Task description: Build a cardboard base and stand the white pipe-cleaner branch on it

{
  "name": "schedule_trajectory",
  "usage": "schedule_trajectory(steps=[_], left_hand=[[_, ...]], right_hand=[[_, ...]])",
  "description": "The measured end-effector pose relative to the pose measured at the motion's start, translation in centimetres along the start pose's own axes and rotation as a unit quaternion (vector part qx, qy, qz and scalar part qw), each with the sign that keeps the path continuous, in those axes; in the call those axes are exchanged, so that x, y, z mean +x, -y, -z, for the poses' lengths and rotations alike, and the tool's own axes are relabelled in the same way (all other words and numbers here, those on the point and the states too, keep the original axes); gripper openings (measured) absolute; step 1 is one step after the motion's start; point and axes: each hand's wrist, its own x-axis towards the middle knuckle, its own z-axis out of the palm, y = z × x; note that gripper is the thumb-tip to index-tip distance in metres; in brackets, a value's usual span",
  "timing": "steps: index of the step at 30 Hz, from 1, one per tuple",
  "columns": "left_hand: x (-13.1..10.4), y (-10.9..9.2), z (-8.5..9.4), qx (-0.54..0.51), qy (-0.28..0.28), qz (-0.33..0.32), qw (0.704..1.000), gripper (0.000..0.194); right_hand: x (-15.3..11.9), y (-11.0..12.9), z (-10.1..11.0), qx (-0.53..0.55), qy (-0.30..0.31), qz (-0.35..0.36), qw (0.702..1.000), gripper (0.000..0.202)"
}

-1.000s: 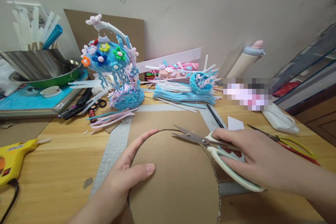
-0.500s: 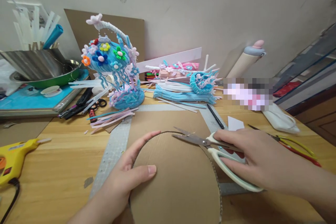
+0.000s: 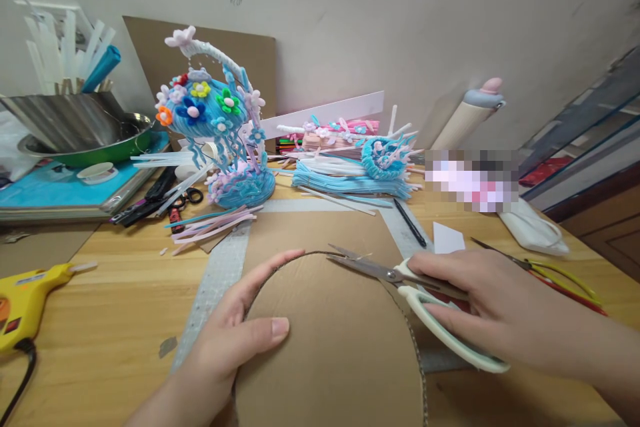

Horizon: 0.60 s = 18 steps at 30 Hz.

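Note:
A rounded piece of corrugated cardboard (image 3: 330, 340) fills the lower middle of the head view, its cut edge curving at the top. My left hand (image 3: 245, 333) grips its left side, thumb on the upper face and fingers behind the rim. In my right hand (image 3: 480, 300) is a pair of scissors (image 3: 393, 275) with pale green handles. Their blades lie slightly apart across the cardboard's top right edge, a thin shred of cardboard beside them. Beneath is a flat cardboard sheet (image 3: 320, 227) on a grey cutting mat (image 3: 203, 307).
A yellow glue gun (image 3: 35, 300) lies at the left. Behind stand a pipe-cleaner flower lamp (image 3: 205, 107), pipe-cleaner bundles (image 3: 350, 180) and a metal bowl (image 3: 65, 123) of glue sticks. On the right are a black pen (image 3: 410, 222), pliers (image 3: 560, 280) and a white paper scrap (image 3: 447, 238).
The scissor blades have closed somewhat along the edge. My left hand and the cardboard's left side have shifted slightly left; the right hand has dipped a little.

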Motion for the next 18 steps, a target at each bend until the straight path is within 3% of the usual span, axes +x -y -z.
schedule_trajectory(steps=[18], left_hand=[[0.5, -0.4, 1.2, 0.044, 0.027, -0.005, 0.999, 0.061]], right_hand=[[-0.6, -0.3, -0.3, -0.049, -0.016, 0.047, 0.998, 0.020]])
